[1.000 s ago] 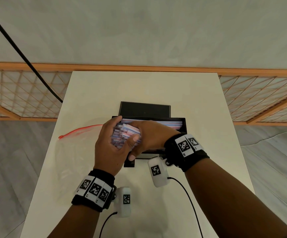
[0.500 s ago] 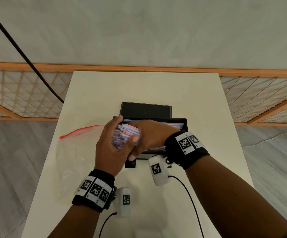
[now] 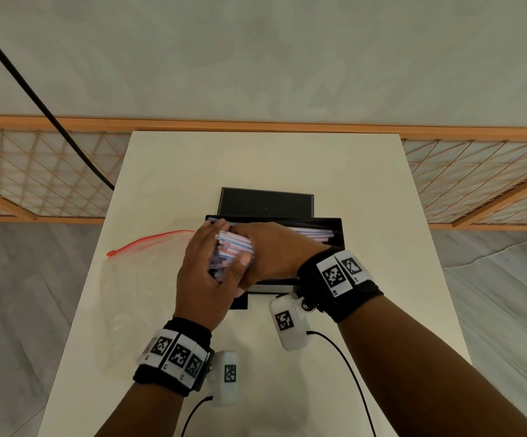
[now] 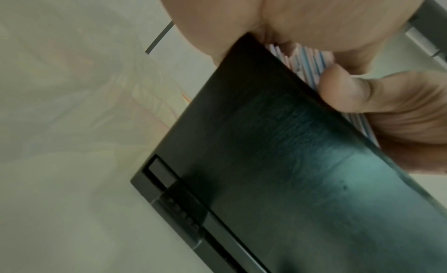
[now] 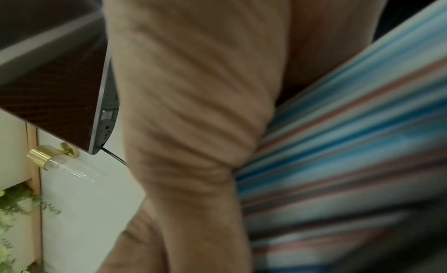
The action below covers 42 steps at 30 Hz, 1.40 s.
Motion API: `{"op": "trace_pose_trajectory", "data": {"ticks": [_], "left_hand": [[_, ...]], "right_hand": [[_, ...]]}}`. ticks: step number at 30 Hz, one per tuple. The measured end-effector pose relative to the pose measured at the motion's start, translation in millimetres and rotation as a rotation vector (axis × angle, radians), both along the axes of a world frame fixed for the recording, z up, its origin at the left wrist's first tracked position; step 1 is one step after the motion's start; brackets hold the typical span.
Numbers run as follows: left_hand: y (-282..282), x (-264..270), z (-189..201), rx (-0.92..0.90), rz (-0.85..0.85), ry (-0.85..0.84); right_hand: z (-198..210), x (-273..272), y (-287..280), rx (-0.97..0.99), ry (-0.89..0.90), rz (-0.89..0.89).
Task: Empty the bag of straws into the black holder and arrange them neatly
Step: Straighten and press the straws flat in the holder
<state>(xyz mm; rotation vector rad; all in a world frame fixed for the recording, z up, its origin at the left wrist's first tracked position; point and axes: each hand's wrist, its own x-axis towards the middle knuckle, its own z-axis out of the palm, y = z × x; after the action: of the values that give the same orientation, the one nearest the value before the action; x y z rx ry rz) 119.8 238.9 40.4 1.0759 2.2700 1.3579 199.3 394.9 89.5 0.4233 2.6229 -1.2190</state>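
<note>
Both hands hold the bundle of straws over the left end of the black holder, the left hand cupping their ends, probably to square them flush. The right hand wraps fingers over the bundle to steady it. The emptied bag lies left on the table.

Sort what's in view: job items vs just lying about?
Job: straws, gripped by left hand and right hand; black holder; clear zip bag.
Lying about: black cable, wooden lattice rail, table.
</note>
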Motion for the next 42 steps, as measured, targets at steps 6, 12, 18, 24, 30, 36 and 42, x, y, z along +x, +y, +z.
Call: {"op": "trace_pose_trajectory", "data": {"ticks": [6, 12, 18, 24, 30, 36, 42], "left_hand": [[1.1, 0.4, -0.4, 0.001, 0.006, -0.025], [-0.6, -1.3, -2.7, -0.011, 0.004, -0.023], [1.6, 0.7, -2.1, -0.002, 0.019, -0.029], [1.8, 1.7, -0.5, -0.001, 0.021, -0.011], [3.6, 2.8, 0.4, -0.003, 0.043, 0.002], [4.4, 1.6, 0.0, -0.027, 0.033, 0.02], [3.6, 0.8, -0.4, -0.019, 0.049, 0.013]], "right_hand": [[-4.4, 8.6, -6.4, 0.036, 0.143, -0.076], [-3.3, 35.4, -11.8, 0.237, 0.156, -0.24], [-6.5, 43.5, -27.4, 0.302, 0.041, -0.248], [-17.8, 33.4, -32.6, 0.194, 0.045, -0.239], [-19.6, 22.4, -32.8, 0.145, -0.016, -0.214], [-18.7, 15.5, -26.7, 0.084, -0.056, -0.151], [-16.0, 9.0, -21.1, 0.024, -0.068, -0.094]]}}
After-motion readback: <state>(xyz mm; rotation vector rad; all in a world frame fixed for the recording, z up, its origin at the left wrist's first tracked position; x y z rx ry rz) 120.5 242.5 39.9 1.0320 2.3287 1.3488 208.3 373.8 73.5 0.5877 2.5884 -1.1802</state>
